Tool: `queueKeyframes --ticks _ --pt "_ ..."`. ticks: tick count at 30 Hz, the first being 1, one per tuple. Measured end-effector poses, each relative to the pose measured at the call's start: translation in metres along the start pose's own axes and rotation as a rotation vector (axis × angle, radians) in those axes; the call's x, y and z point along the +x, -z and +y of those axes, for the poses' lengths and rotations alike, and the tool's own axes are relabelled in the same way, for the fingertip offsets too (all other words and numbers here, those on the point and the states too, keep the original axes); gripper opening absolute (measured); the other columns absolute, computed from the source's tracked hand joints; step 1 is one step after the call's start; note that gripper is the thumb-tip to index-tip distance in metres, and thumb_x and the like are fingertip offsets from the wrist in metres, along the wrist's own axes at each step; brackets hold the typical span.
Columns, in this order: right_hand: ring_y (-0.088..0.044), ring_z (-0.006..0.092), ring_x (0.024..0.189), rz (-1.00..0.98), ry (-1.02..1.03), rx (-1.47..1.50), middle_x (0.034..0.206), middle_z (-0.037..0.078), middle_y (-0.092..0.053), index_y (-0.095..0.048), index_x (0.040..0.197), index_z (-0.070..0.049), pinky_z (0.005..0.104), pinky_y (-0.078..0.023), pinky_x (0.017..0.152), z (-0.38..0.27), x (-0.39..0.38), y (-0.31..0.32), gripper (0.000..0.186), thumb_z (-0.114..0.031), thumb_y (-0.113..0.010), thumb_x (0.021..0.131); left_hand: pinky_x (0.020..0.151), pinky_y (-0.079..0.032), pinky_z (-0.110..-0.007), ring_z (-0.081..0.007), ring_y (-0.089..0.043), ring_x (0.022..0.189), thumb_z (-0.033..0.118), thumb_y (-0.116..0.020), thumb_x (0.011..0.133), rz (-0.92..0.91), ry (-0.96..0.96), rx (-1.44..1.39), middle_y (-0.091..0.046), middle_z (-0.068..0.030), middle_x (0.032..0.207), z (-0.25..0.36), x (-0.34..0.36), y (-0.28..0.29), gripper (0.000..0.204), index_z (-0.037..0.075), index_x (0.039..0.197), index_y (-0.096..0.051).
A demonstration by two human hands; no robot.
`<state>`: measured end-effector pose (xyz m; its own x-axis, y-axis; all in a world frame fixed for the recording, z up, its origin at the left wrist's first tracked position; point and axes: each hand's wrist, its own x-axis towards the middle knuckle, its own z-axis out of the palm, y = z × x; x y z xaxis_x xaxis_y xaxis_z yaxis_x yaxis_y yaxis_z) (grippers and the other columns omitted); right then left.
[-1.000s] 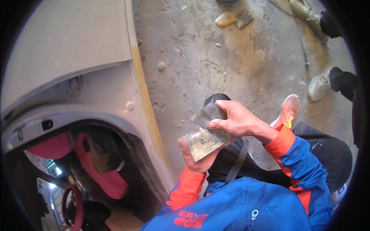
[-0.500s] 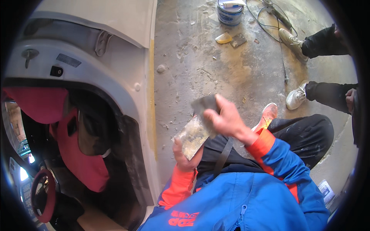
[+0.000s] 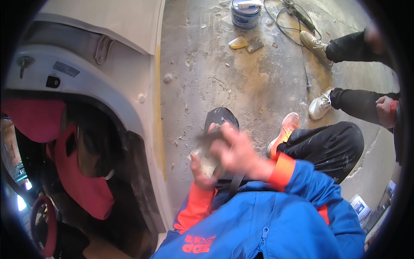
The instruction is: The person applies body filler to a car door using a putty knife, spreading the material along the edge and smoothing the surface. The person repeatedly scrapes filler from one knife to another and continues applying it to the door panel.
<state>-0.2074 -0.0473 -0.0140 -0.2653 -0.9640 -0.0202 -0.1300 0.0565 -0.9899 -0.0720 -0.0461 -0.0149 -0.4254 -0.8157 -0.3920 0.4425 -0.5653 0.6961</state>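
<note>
My left hand (image 3: 201, 173) is closed around a flat putty board (image 3: 208, 167) smeared with pale yellowish paste. Over that board, my right hand (image 3: 241, 154) grips a dark, flat spreader (image 3: 208, 138), which covers much of the board's far part. The spreader and right hand are blurred by motion. Whether the spreader's edge touches the paste cannot be made out. Both hands are in front of my lap, above my dark trousers.
On the left stands a light-coloured vehicle body (image 3: 129, 86) with its door opening and pink seats (image 3: 82, 181). Ahead on the floor are a tin (image 3: 245, 15), a yellowish lump (image 3: 238, 42), a dark square plate (image 3: 254, 44) and a corded tool (image 3: 299, 13). Another person's legs (image 3: 358, 99) are at right.
My right hand and the spreader have moved nearer to me and slightly left, now covering more of the board. The view has shifted to the right, and my knee shows beyond the hands.
</note>
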Motion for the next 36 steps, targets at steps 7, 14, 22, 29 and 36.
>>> queueKeyframes --ticks 7,14,22,29,36 --pt "-0.067 0.0441 0.092 -0.039 0.075 -0.032 0.097 0.027 -0.066 -0.059 0.095 0.001 0.0416 -0.056 0.080 0.012 0.002 0.013 0.024 -0.013 -0.071 0.080 0.121 -0.030 -0.047 -0.0326 -0.042 0.143 0.077 -0.033 0.096 -0.125 -0.015 -0.036 -0.041 -0.0204 0.156 0.002 0.008 -0.004 0.101 -0.004 0.157 -0.032" --pt "-0.069 0.0410 0.106 -0.026 0.106 -0.229 0.116 0.028 -0.068 -0.062 0.104 0.002 0.0430 -0.054 0.089 0.011 -0.007 0.014 0.028 -0.013 -0.070 0.083 0.119 -0.033 -0.046 -0.0298 -0.047 0.139 0.074 -0.035 0.098 -0.120 0.030 -0.208 -0.048 -0.0146 0.152 -0.005 0.014 -0.004 0.095 -0.002 0.155 -0.037" --pt "-0.070 0.0422 0.099 -0.091 -0.089 -0.149 0.105 0.028 -0.068 -0.060 0.120 0.006 0.0421 -0.056 0.079 0.025 -0.001 0.017 0.046 -0.009 -0.073 0.078 0.119 -0.033 -0.046 -0.0336 -0.043 0.142 0.088 -0.029 0.090 0.008 -0.032 0.166 -0.042 -0.0226 0.155 -0.004 0.023 -0.001 0.117 -0.006 0.159 -0.024" --pt "-0.073 0.0368 0.100 0.110 -0.340 0.212 0.113 0.029 -0.068 -0.061 0.107 0.003 0.0418 -0.057 0.076 0.013 0.007 0.029 0.028 -0.010 -0.069 0.084 0.118 -0.034 -0.046 -0.0340 -0.045 0.140 0.090 -0.033 0.087 0.013 0.025 0.135 -0.042 -0.0235 0.154 -0.008 0.031 -0.010 0.121 -0.005 0.160 -0.022" --pt "-0.067 0.0400 0.114 0.160 -0.336 0.305 0.127 0.031 -0.061 -0.063 0.117 0.000 0.0448 -0.054 0.093 0.024 -0.002 0.044 0.038 -0.011 -0.070 0.081 0.122 -0.028 -0.045 -0.0329 -0.039 0.146 0.090 -0.031 0.088 0.008 0.163 0.088 -0.039 -0.0228 0.158 -0.025 0.046 -0.012 0.120 -0.005 0.161 -0.019"
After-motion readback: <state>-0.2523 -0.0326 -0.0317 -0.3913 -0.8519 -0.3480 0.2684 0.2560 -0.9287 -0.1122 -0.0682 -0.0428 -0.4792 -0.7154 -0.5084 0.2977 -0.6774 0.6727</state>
